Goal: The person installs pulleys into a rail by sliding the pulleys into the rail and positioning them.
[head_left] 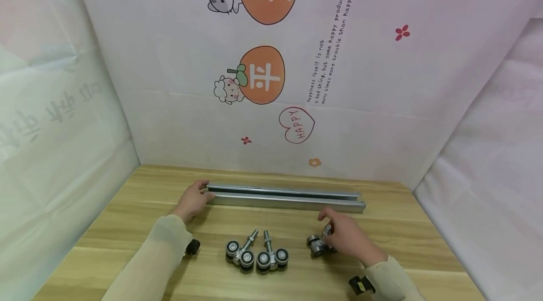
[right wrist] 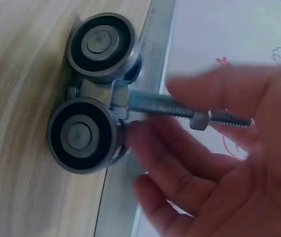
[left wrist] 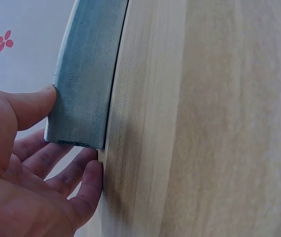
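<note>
My left grip (head_left: 192, 203) is pinching the metal rail (head_left: 284, 202) near the tabletop's (head_left: 135, 211) far edge; my right grip (head_left: 349, 239) is pinching a roller (right wrist: 94, 93) by its bolt (right wrist: 150, 102).

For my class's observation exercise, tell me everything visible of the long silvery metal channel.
The long, straight, silvery metal channel has a flat near side and a slot, dark inside, along its top. It lies near the back of the pale wood-grain table, running left to right; the person's left hand grips its left end.
</note>
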